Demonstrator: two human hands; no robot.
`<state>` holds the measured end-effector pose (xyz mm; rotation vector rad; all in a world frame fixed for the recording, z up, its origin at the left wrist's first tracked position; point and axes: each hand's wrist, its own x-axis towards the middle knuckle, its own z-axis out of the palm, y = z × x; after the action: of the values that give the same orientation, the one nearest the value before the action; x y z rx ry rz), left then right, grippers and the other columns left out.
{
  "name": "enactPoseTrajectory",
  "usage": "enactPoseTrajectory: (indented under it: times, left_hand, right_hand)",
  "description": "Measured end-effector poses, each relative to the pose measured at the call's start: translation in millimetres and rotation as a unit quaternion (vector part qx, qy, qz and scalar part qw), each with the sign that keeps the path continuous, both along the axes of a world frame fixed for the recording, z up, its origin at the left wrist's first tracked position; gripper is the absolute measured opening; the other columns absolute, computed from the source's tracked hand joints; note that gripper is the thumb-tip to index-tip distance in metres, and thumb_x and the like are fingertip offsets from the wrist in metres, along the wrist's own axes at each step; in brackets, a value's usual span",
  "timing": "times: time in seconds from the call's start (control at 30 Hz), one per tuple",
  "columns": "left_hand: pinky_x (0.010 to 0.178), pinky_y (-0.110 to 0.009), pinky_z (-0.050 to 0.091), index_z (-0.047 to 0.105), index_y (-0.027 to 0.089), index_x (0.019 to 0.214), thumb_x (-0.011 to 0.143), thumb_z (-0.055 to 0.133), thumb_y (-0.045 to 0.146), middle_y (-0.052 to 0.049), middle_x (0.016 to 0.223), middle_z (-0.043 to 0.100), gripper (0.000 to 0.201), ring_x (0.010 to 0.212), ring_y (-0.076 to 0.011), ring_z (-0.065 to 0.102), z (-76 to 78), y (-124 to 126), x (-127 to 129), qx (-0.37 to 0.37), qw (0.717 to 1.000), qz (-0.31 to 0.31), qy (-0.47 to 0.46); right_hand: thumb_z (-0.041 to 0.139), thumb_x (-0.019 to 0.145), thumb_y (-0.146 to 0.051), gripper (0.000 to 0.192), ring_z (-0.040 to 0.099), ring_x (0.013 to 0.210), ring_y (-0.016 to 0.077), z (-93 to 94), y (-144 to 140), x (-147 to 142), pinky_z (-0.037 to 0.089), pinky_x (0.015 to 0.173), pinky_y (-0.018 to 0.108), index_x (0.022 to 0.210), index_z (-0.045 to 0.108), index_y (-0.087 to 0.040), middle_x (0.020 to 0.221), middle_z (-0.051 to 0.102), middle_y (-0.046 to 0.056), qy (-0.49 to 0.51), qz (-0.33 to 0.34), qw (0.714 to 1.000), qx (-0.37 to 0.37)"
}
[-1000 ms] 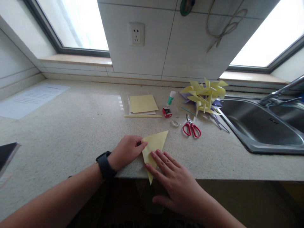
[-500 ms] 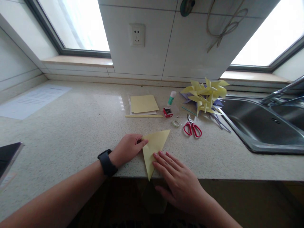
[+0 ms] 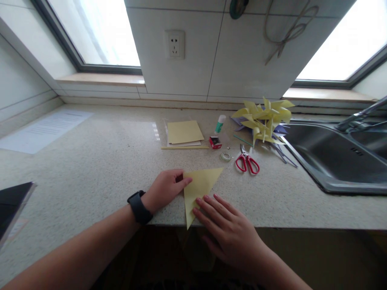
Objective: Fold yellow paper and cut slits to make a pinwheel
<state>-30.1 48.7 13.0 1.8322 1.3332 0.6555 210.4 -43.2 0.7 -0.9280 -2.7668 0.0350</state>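
Observation:
A yellow paper folded into a triangle (image 3: 199, 186) lies at the counter's front edge, its lower tip hanging over the edge. My left hand (image 3: 165, 188), with a black watch on the wrist, presses the triangle's left corner with its fingertips. The fingers of my right hand (image 3: 228, 231) lie flat and spread on the paper's lower part, pressing it to the counter. Neither hand grips anything.
Behind lie a stack of yellow sheets (image 3: 184, 132), thin wooden sticks (image 3: 185, 147), a glue stick (image 3: 219, 124), a small red box (image 3: 215, 142), a tape roll (image 3: 225, 156), red scissors (image 3: 248, 161) and yellow paper pinwheels (image 3: 264, 119). A steel sink (image 3: 335, 159) is right; a printed sheet (image 3: 45, 129) is left.
The triangle has shifted slightly right and turned flatter on the counter. My right hand slid back toward the paper's lower edge. The left hand stayed at the left corner.

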Motion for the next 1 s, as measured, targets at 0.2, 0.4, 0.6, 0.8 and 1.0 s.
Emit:
enactPoseTrajectory:
  times: [0.2, 0.4, 0.6, 0.8, 1.0]
  left_hand:
    - [0.054, -0.025, 0.045, 0.073, 0.015, 0.093, 0.090, 0.062, 0.046, -0.006, 0.083, 0.073, 0.033, 0.063, -0.0151, 0.058, -1.1, 4.1, -1.7, -0.066, 0.995, 0.017, -0.078]
    - [0.050, -0.023, 0.046, 0.075, 0.016, 0.101, 0.088, 0.065, 0.045, -0.007, 0.092, 0.076, 0.033, 0.063, -0.0138, 0.060, -2.5, 5.4, -1.8, -0.108, 0.986, 0.035, -0.125]
    - [0.050, -0.022, 0.046, 0.076, 0.017, 0.103, 0.087, 0.067, 0.044, -0.007, 0.092, 0.077, 0.033, 0.065, -0.0139, 0.061, -1.0, 4.5, -1.7, -0.123, 0.982, 0.039, -0.134]
    - [0.052, -0.023, 0.047, 0.076, 0.017, 0.104, 0.087, 0.068, 0.042, -0.007, 0.093, 0.077, 0.032, 0.066, -0.0146, 0.062, -1.7, 5.1, -1.9, -0.130, 0.981, 0.043, -0.134]
    - [0.051, -0.023, 0.047, 0.076, 0.017, 0.100, 0.087, 0.068, 0.043, -0.007, 0.092, 0.076, 0.031, 0.068, -0.0150, 0.062, -0.7, 4.0, -1.9, -0.128, 0.981, 0.042, -0.138]
  right_hand:
    - [0.058, 0.090, -0.023, 0.063, 0.041, 0.145, 0.0299, 0.8, 0.3, -1.2, 0.035, 0.120, 0.052, 0.151, 0.045, -0.016, 0.157, 0.044, 0.010, 0.007, -0.003, 1.000, 0.004]
    - [0.057, 0.090, -0.021, 0.057, 0.048, 0.140, 0.0285, 2.8, 0.1, -2.6, 0.040, 0.118, 0.051, 0.146, 0.052, -0.017, 0.154, 0.050, 0.009, 0.023, -0.008, 1.000, 0.014]
    - [0.056, 0.087, -0.019, 0.058, 0.050, 0.139, 0.0284, 3.4, 0.7, -2.0, 0.042, 0.117, 0.051, 0.145, 0.053, -0.017, 0.153, 0.051, 0.009, 0.020, -0.003, 1.000, 0.019]
    - [0.058, 0.085, -0.016, 0.062, 0.049, 0.140, 0.0276, 2.1, 0.9, -1.7, 0.040, 0.118, 0.050, 0.146, 0.052, -0.018, 0.153, 0.050, 0.008, 0.041, -0.003, 0.999, 0.006]
    - [0.058, 0.085, -0.017, 0.058, 0.049, 0.139, 0.0271, 2.4, 0.9, -1.4, 0.041, 0.117, 0.050, 0.144, 0.054, -0.018, 0.153, 0.050, 0.006, 0.042, -0.002, 0.999, 0.014]
